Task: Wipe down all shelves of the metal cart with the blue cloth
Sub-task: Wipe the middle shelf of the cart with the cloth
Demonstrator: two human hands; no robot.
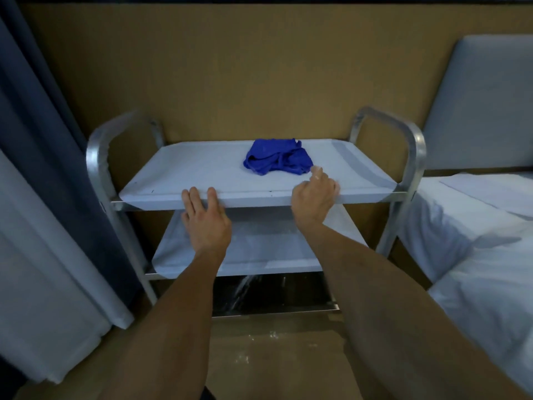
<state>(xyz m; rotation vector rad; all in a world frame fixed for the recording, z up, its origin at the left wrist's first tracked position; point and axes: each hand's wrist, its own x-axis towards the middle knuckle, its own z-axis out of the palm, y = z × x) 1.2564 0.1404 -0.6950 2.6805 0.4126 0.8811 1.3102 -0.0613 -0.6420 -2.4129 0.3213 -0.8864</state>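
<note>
A metal cart (415, 157) with three shelves stands against the wall in front of me. On its top shelf (196, 171) lies a crumpled blue cloth (277, 157), right of the middle, with nothing holding it. My left hand (206, 219) reaches to the front edge of the top shelf, its straight fingers touching the rim. My right hand (313, 194) is over the same edge with loosely curled fingers, a finger's width short of the cloth and holding nothing. The middle shelf (259, 249) and the dark bottom shelf (274, 295) show below, partly hidden by my forearms.
A dark blue curtain (43, 140) and a pale one (43, 269) hang at the left, close to the cart's side rail. A bed with white sheets (476, 241) and a padded headboard (484, 105) stands right beside the cart. A brown wall is behind.
</note>
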